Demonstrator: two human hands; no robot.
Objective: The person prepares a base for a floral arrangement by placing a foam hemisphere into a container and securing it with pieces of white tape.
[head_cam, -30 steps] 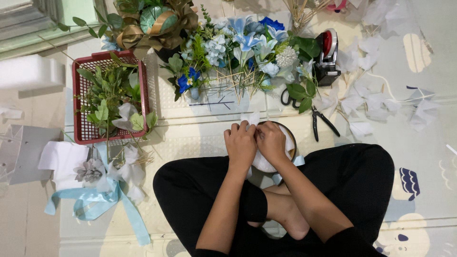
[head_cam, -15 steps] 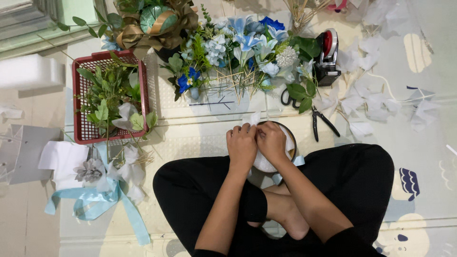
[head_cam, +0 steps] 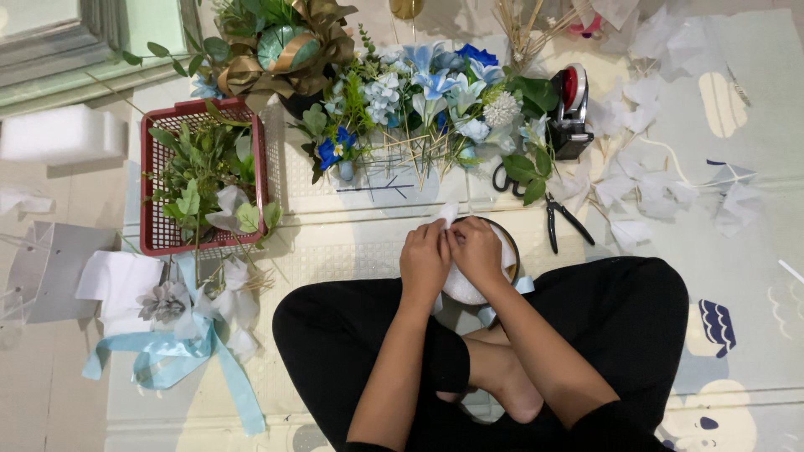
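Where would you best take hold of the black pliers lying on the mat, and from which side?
Grip the pliers by their two black handles, which splay open toward the person's right knee. Come from above on that lower right side: the handles lie flat and free there, while the jaw end points up toward the scissors and leaves.

A pale padded floor mat (head_cam: 352, 251) with an embossed grid covers most of the floor; its right part (head_cam: 737, 276) is light blue-grey with cartoon prints. Bare beige floor (head_cam: 33, 393) shows at the left. A green-painted window frame (head_cam: 92, 42) runs along the upper left. Light is soft and even.
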